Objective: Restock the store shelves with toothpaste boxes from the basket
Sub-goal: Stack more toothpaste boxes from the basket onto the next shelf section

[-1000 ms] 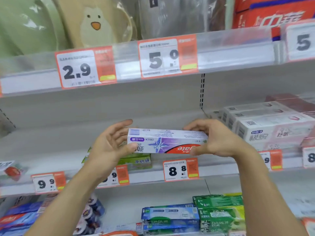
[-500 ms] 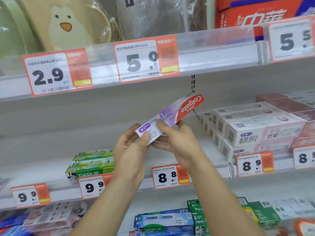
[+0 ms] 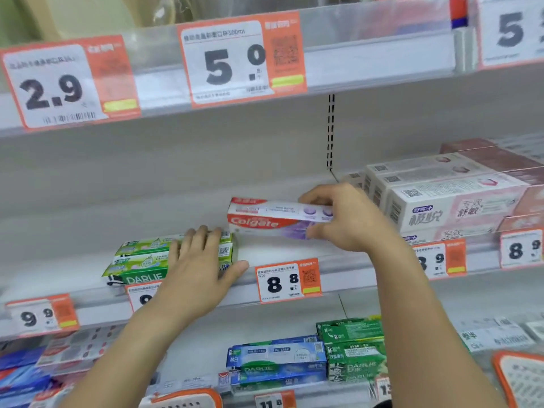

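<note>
On the middle shelf (image 3: 294,251), two green Darlie boxes (image 3: 141,260) lie stacked at the left, the lower one reaching the front rail. A block of white-and-pink boxes (image 3: 441,198) is piled several high at the right, with darker pinkish boxes behind and beside it. Between these two groups lies a bare stretch of shelf, above an orange price tag reading 8.8 (image 3: 287,279) clipped to the rail. More tags sit along the same rail, one reading 9.9 (image 3: 41,316) at the far left and two others at the right. Larger tags reading 2.9 (image 3: 63,83) and 5.0 (image 3: 238,58) hang on the shelf edge above. Below, blue Darlie boxes (image 3: 276,362) and dark green boxes (image 3: 353,346) stand side by side.

Over the bare stretch the right hand (image 3: 344,219) pinches the toothpaste box (image 3: 265,216) at its right end, fingers curled over the top and thumb under the front face. This box lies lengthwise along the shelf, its left end close to the green stack; whether its base touches the shelf I cannot tell. It is white on top, with a red band bearing Colgate in white letters and a purple right end.

The left hand (image 3: 200,263) lies flat with straight fingers on the right end of the green boxes, thumb spread toward the rail, gripping nothing
</note>
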`<state>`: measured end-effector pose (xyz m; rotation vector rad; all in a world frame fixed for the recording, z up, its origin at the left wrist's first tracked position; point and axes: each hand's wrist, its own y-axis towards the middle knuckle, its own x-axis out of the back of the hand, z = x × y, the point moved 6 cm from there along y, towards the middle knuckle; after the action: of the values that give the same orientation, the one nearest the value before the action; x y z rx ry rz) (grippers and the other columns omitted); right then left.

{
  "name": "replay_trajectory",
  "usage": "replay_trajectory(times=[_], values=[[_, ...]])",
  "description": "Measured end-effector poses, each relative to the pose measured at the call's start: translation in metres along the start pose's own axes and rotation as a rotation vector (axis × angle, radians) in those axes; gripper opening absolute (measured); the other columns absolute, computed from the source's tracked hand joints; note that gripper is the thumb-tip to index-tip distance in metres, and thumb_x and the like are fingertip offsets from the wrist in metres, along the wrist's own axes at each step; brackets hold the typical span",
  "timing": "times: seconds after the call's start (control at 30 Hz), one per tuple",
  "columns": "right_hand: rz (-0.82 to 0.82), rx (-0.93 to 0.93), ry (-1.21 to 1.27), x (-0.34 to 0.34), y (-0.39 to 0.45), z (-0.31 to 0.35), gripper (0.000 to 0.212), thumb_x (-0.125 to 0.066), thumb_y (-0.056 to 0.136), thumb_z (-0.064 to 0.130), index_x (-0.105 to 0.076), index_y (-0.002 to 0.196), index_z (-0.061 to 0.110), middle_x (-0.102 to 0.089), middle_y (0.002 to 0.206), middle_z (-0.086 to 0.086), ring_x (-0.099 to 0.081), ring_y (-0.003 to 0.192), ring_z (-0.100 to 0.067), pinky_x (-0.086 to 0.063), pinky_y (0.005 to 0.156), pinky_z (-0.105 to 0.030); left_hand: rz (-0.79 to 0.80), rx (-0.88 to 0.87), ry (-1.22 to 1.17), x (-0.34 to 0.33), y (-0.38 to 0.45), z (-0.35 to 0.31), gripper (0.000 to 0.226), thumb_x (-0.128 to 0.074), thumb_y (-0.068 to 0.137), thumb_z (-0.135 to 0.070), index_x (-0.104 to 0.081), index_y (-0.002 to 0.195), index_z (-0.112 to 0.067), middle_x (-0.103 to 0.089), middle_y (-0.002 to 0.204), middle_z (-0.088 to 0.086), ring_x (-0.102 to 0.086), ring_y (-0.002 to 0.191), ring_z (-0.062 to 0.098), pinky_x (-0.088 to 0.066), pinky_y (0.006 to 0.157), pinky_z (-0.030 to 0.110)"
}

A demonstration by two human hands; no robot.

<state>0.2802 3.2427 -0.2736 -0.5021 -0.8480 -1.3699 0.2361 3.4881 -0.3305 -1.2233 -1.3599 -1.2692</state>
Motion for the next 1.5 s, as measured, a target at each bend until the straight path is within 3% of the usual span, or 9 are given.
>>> replay_trajectory(times=[0.13,0.33,0.53,0.67,0.83,0.93,1.1,1.2,1.5], values=[[0.221,-0.028,-0.124,-0.013,-0.005,-0.011,0.044,-0.084,0.07,0.01,-0.07,0.106,0.03,-0.069,0.097,0.013,-0.061,0.091,-0.011,-0.043,0.074,-0.024,-0.022,-0.024,0.062,-0.004,-0.005,-0.002,0.106,0.003,0.076,-0.079,-0.024,0.156,-0.014,-0.026,0.161,0.012,-0.018,0.15,0.032,-0.014,0.121,0.048],[0.298,-0.006,-0.07,-0.022,-0.008,-0.008,0.047,-0.084,0.072,0.01,-0.068,0.112,0.028,-0.07,0.103,0.014,-0.063,0.103,-0.007,-0.046,0.074,-0.016,-0.033,-0.03,0.131,-0.01,-0.008,-0.005,0.097,0.002,0.087,-0.07,-0.03,0.153,-0.006,-0.031,0.158,0.02,-0.026,0.147,0.039,-0.021,0.12,0.053],[0.16,0.205,-0.218,-0.062,-0.019,0.034,0.05,-0.067,0.082,0.008,-0.063,0.127,0.03,-0.067,0.122,0.001,-0.058,0.115,-0.023,-0.046,0.097,-0.034,-0.017,-0.046,0.146,-0.011,-0.008,-0.02,0.091,0.005,0.09,-0.066,-0.018,0.156,-0.008,-0.019,0.163,0.018,-0.014,0.151,0.036,-0.011,0.124,0.05],[0.156,0.216,-0.15,-0.062,-0.021,0.021,0.049,-0.074,0.086,0.019,-0.063,0.133,0.03,-0.064,0.131,0.008,-0.058,0.12,-0.018,-0.043,0.104,-0.037,0.028,-0.085,0.127,-0.008,-0.009,-0.021,0.072,-0.02,0.103,-0.051,-0.003,0.158,-0.008,-0.004,0.166,0.018,0.0,0.154,0.033,-0.003,0.125,0.046],[0.056,0.28,-0.089,-0.056,-0.027,0.007,0.042,-0.079,0.083,0.028,-0.07,0.124,0.026,-0.062,0.137,0.008,-0.058,0.125,-0.014,-0.041,0.11,-0.034,-0.104,-0.186,-0.032,-0.003,-0.014,-0.017,0.062,-0.036,0.103,-0.043,-0.031,0.154,-0.009,-0.029,0.162,0.013,-0.022,0.151,0.03,-0.014,0.124,0.039],[0.018,0.311,-0.09,-0.056,-0.031,0.006,0.037,-0.077,0.085,0.025,-0.072,0.122,0.024,-0.063,0.135,0.009,-0.059,0.122,-0.016,-0.041,0.109,-0.034,-0.134,-0.191,-0.053,-0.003,-0.016,-0.017,0.057,-0.04,0.103,-0.044,-0.031,0.155,-0.021,-0.03,0.162,0.004,-0.023,0.151,0.027,-0.016,0.124,0.04],[0.017,0.36,-0.15,-0.059,-0.029,0.011,0.035,-0.075,0.087,0.019,-0.071,0.123,0.019,-0.064,0.135,0.001,-0.051,0.129,-0.021,-0.029,0.114,-0.03,-0.163,-0.166,-0.034,-0.005,-0.018,-0.02,0.057,-0.035,0.105,-0.043,-0.021,0.158,-0.025,-0.02,0.165,0.002,-0.011,0.154,0.022,-0.001,0.123,0.037],[0.029,0.35,-0.161,-0.059,-0.028,0.012,0.036,-0.073,0.088,0.019,-0.07,0.124,0.018,-0.063,0.135,0.002,-0.052,0.126,-0.021,-0.034,0.109,-0.027,-0.142,-0.166,-0.026,-0.004,-0.017,-0.026,0.067,-0.013,0.1,-0.054,-0.02,0.158,-0.021,-0.019,0.166,0.003,-0.01,0.154,0.022,0.0,0.122,0.034],[0.054,0.309,-0.2,-0.055,-0.031,0.017,0.041,-0.071,0.089,0.021,-0.066,0.13,0.02,-0.059,0.139,0.007,-0.054,0.127,-0.016,-0.037,0.11,-0.03,-0.053,-0.146,0.031,-0.005,-0.014,-0.034,0.059,-0.023,0.107,-0.041,-0.011,0.16,-0.017,-0.012,0.167,0.003,-0.006,0.154,0.021,-0.002,0.125,0.037]])
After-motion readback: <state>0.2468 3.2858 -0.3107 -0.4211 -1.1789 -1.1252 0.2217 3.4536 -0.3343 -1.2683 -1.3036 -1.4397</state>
